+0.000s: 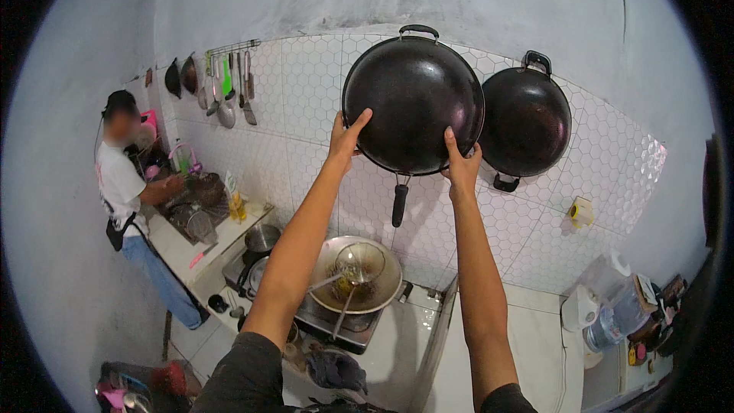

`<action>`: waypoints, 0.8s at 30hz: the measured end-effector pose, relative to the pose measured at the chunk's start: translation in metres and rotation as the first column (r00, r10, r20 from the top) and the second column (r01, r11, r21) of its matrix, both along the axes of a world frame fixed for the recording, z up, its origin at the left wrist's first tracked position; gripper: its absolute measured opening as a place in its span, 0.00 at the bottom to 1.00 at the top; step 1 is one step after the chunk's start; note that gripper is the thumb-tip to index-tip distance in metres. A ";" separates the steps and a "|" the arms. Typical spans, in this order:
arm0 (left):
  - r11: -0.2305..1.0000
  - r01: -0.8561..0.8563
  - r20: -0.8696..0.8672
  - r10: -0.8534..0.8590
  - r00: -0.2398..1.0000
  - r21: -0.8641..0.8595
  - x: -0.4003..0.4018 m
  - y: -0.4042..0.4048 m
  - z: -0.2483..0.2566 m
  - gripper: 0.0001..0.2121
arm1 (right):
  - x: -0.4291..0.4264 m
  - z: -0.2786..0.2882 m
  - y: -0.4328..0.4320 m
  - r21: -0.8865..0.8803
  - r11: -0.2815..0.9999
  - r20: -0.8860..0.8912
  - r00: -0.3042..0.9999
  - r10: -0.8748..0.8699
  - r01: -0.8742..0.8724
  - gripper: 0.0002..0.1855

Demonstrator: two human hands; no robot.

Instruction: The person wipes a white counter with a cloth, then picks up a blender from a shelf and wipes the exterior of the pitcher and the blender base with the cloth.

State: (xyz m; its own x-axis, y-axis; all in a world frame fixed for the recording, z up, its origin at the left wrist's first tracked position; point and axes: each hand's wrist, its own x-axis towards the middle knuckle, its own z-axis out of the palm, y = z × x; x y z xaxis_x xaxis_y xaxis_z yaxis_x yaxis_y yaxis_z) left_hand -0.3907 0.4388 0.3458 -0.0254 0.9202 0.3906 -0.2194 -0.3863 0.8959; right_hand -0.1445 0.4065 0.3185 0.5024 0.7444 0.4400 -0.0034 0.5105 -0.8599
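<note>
Both my arms reach up to a large black wok [414, 86] against the tiled wall, its rounded underside facing me. My left hand [346, 139] grips the rim at the lower left, thumb on the underside. At the lower right, my right hand [462, 160] holds the rim the same way. The wok's loop handle points up and its long black handle [400, 205] points down. Whether the wok hangs on a hook is hidden. Just to its right, a second black wok [526, 121] with two loop handles hangs on the wall.
Below, a wide pan [378, 284] with a wire skimmer [361, 263] sits on a gas stove [362, 335]. Utensils hang from a wall rack [232, 49]. At left, a person [117, 178] works at a sink [189, 195]. A water jug [608, 324] lies at right, near a wall socket [581, 212].
</note>
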 end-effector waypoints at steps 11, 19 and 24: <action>0.995 0.096 0.032 -0.098 0.995 0.038 -0.022 0.099 0.020 0.53 | -0.032 0.031 0.079 0.008 0.986 0.028 0.985 -0.167 0.167 0.67; 0.993 0.109 0.028 -0.110 0.994 0.045 -0.022 0.139 0.009 0.55 | -0.035 0.017 0.103 0.024 0.994 -0.030 0.994 -0.109 0.109 0.69; 0.997 0.066 0.103 -0.069 0.992 0.037 -0.014 0.156 0.003 0.50 | -0.030 0.013 0.116 0.016 0.991 0.004 0.991 -0.130 0.130 0.68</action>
State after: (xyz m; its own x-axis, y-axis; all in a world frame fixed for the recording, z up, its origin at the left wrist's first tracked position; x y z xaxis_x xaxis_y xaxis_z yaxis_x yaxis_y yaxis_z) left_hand -0.4045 0.5946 0.3486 -0.0061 0.9077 0.4197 -0.3374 -0.3969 0.8536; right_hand -0.1747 0.5223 0.3314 0.5922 0.6659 0.4537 0.0683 0.5196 -0.8517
